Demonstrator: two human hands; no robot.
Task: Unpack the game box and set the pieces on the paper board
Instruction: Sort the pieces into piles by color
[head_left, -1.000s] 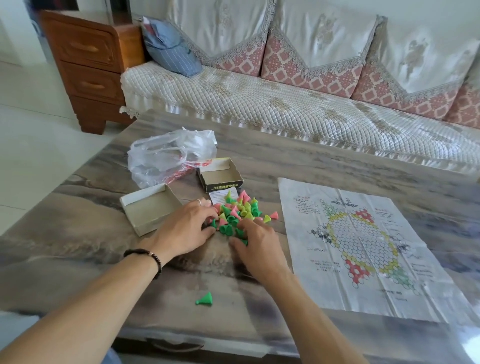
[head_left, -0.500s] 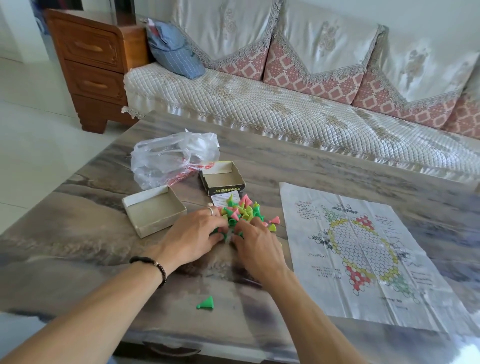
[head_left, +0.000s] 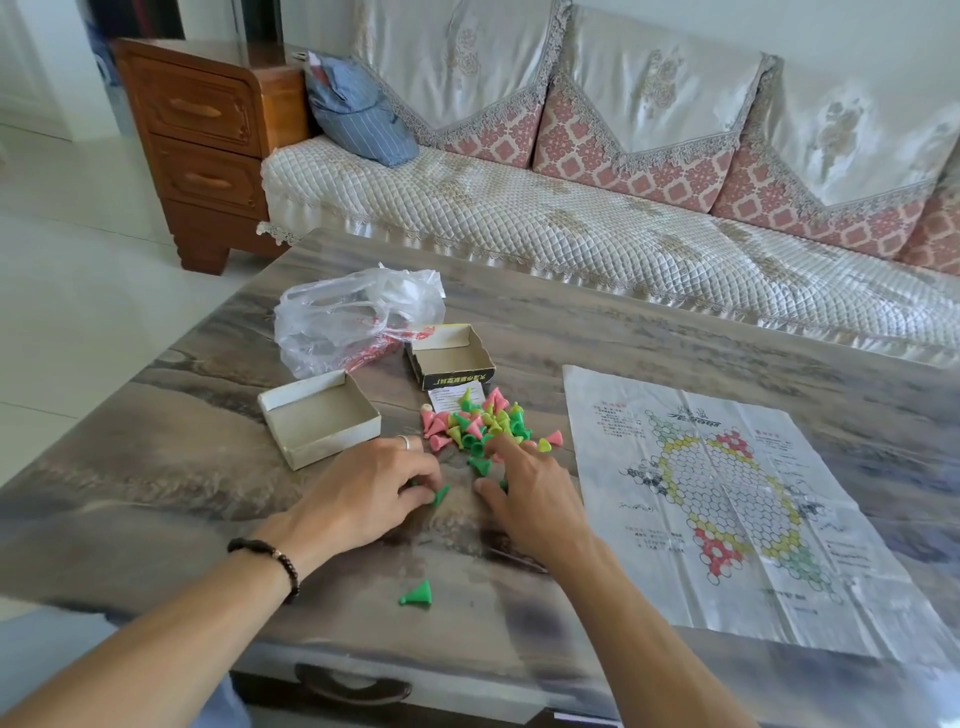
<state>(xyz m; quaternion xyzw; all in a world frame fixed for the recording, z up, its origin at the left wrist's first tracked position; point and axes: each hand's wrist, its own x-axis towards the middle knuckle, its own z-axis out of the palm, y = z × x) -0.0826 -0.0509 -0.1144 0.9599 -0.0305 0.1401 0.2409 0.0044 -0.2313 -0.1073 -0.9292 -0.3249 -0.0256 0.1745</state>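
My left hand (head_left: 363, 488) pinches a green cone piece (head_left: 440, 496). My right hand (head_left: 530, 486), fingers loosely spread, covers the pile of pieces (head_left: 480, 423) at its near edge, hiding some.

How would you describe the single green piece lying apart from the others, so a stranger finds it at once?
Start at the grey table and find the near edge, between the two forearms. There lies one green cone piece on its side. Unlike the mixed pile farther back, it lies alone.
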